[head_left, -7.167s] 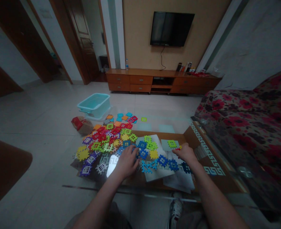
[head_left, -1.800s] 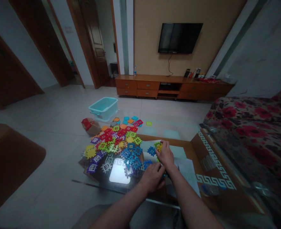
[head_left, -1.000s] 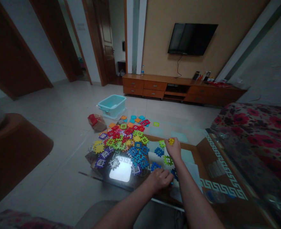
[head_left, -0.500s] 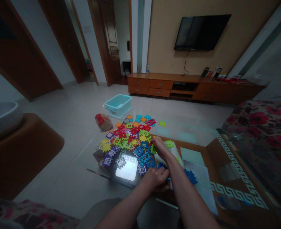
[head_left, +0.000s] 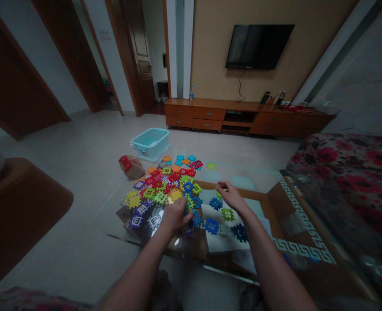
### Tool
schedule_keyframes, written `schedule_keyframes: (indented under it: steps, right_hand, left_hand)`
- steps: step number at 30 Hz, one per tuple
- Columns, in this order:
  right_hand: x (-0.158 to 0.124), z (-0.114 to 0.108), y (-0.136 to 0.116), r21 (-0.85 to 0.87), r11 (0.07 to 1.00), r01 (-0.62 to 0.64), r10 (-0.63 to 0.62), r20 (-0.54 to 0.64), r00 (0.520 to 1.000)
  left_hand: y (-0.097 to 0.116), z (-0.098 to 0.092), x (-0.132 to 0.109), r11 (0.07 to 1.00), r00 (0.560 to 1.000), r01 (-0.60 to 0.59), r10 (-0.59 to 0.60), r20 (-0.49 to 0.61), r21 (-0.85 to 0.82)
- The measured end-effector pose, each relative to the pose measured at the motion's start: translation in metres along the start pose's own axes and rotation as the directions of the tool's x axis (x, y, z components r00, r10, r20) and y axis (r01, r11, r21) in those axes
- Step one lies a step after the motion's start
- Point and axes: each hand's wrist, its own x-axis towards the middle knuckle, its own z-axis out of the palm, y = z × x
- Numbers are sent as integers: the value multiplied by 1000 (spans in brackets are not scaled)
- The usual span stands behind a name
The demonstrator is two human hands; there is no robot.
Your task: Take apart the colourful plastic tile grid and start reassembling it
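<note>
My left hand (head_left: 175, 216) is over the near right side of a pile of colourful interlocking plastic tiles (head_left: 165, 181). Its fingers curl down beside blue and green tiles, and what they hold is hidden. Farther right, my right hand (head_left: 231, 196) hovers with bent fingers apart, close to a small green tile (head_left: 219, 195) partly behind it. Between the hands lie a blue tile (head_left: 215, 203), a green window tile (head_left: 227, 214) and another blue tile (head_left: 211, 226). A dark blue tile (head_left: 240, 233) rests near my right forearm.
The tiles lie on a glass-topped table with a white key-pattern border (head_left: 303, 247). Past it on the floor are a light blue plastic tub (head_left: 152, 144) and a brown-and-red paper bag (head_left: 131, 166). A flowered sofa (head_left: 336, 160) stands at right, a TV cabinet (head_left: 210, 114) behind.
My left hand has moved left and up to the pile; my right hand has come away from the pile to the right. The blue and green tiles between them now show. The view has shifted.
</note>
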Motion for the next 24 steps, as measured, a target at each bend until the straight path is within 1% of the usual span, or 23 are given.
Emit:
schedule_keyframes:
  steps: [2,3,4,6,7,8,9,11,13,16,18,20,21,22,24]
  right_hand:
    - [-16,-23,12,-140,990,3,2,36,999]
    - [-26,-30,17,-297,955,-1,27,81,996]
    - [-36,-35,23,-441,897,-27,87,117,989]
    - [-55,-37,31,-647,752,-127,272,129,954]
    - [-63,-35,33,-710,681,-181,357,106,928]
    - [-70,-33,35,-755,618,-221,415,74,907]
    - [-75,-31,35,-785,567,-250,446,38,894]
    - [-81,-28,34,-818,512,-262,446,-8,895]
    - [-83,-29,33,-822,505,-265,430,-26,902]
    - [-84,-37,38,-783,530,-325,442,-72,894]
    - [-85,-42,44,-703,613,-360,433,-82,898]
    - [-86,-44,51,-607,711,-354,402,-61,913]
    - [-86,-45,53,-571,744,-348,391,-51,919]
    - [-85,-46,55,-550,761,-345,386,-44,922]
    - [-83,-47,57,-545,767,-338,382,-36,924]
  left_hand:
    - [-21,-9,7,997,997,78,-78,1,17]
    - [-30,-13,9,992,993,120,-120,18,32]
    - [-38,-15,11,985,986,165,-166,25,48]
    - [-48,-16,12,975,975,213,-216,45,66]
    - [-51,-16,13,971,971,227,-231,52,75]
    - [-53,-15,12,968,969,236,-241,58,85]
    - [-54,-14,12,965,966,243,-250,60,98]
    - [-54,-12,10,958,962,258,-266,54,125]
    - [-52,-11,9,951,958,274,-283,43,145]
    - [-48,-11,9,941,951,302,-308,16,151]
    - [-46,-12,9,940,951,306,-310,2,148]
    - [-44,-15,10,946,956,291,-293,-6,143]
    - [-43,-16,10,950,959,281,-282,-11,140]
    - [-42,-17,10,952,962,273,-273,-16,137]
    - [-41,-19,10,954,964,265,-264,-30,136]
